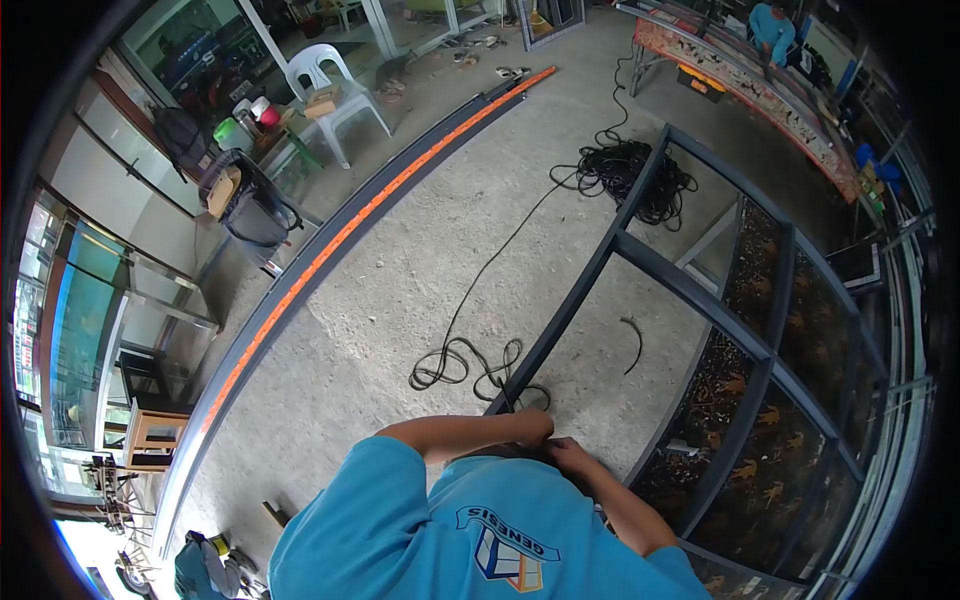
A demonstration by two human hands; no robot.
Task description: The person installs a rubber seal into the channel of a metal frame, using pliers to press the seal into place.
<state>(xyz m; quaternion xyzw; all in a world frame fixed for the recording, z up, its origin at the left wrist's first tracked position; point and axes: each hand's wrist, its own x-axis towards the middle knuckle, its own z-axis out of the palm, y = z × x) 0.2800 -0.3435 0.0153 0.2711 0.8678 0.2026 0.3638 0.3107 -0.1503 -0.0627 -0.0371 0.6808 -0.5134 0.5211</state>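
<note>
My left hand (535,428) and my right hand (572,456) are close together in front of my chest, at the near end of a dark grey metal frame (565,312). The fingers of both hands are curled in, and whatever lies between them is too small or hidden to make out. Loops of thin black cable (462,362) lie on the floor just beyond my hands, beside the frame's long bar. My blue shirt (420,540) fills the bottom of the view and covers what is below my hands.
A large cable pile (635,180) sits under the frame's far corner. Dark patterned panels (745,460) lie beneath its right side. Along the left runs a long orange-striped profile (330,250), near a white plastic chair (335,95). Another person (772,32) is at a bench (745,85).
</note>
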